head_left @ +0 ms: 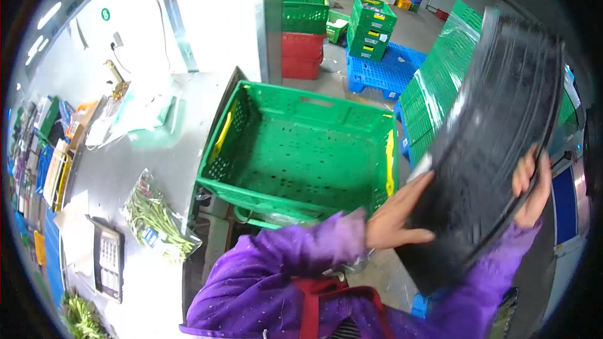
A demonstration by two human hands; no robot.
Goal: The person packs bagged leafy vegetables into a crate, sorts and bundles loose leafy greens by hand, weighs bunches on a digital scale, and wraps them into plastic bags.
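Because the left hand (399,213) lies wide against the near left part of the black crate (483,119), fingers extended and thumb apart, it seems to steady the crate more than grip it. The right hand (534,191) is narrower, its fingers curled at the right edge, holding that side. Between these 2 hands the crate is tilted steeply, its far end raised and its near end down by the purple sleeves; blur hides its finer detail. In my judgement, the step in hand is handling and balancing the crate, and any shift of it calls for both hands acting together, with the right grip kept firm and the left palm in contact. To the left, just beside the crate, is a green crate (358,113) with yellow strips at its 2 ends; what bears its weight I cannot tell. Farther left, the shiny metal counter (163,157) carries a bagged bunch of greens (154,213) and, nearer its left side, a device with keys (108,260). More leafy greens (81,314) show at the near left. Out in the room, red crates (301,56) stand under green ones at the far side, a stack of green crates (370,34) rests on a blue pallet (405,66), and film-wrapped green crates (436,85) show at the right, partly behind the black crate.
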